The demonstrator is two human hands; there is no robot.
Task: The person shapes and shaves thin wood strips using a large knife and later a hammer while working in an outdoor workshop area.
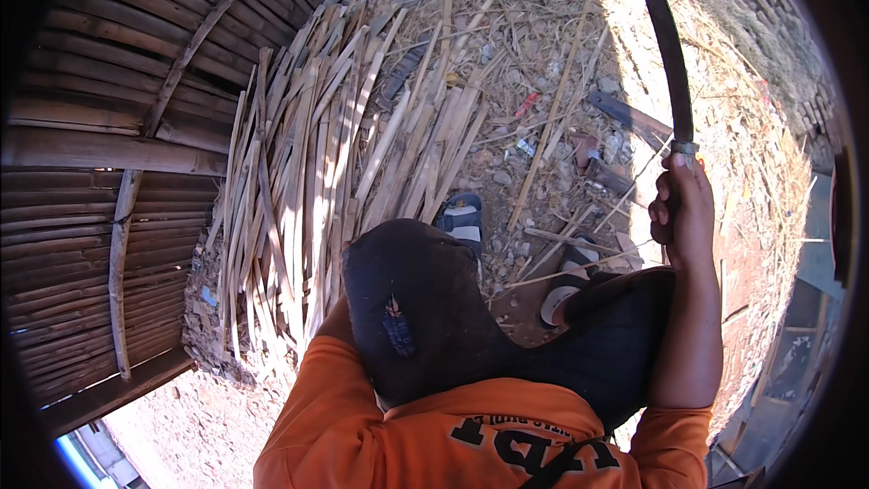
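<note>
Out on littered ground [498,208], strewn with straw and chips, beside a slatted wall [63,258] at the left of the frame. Long split strips [308,163] heaped from upper left toward centre, close by the bent left knee [407,263]. At upper right, a machete [668,59], blade pointing up the frame and touching nothing visible, handle wrapped by the fingers of the right hand [685,196]. Left hand hidden behind the knee; impossible to tell whether wide, narrow or holding something. For good control of a raised blade, probably best to grip firmly, wrist straight, thumb locked round the handle. Check the left hand's place before any downward movement, and mind the knee and the footwear [463,222] near the centre, seemingly exposed to a slip.
</note>
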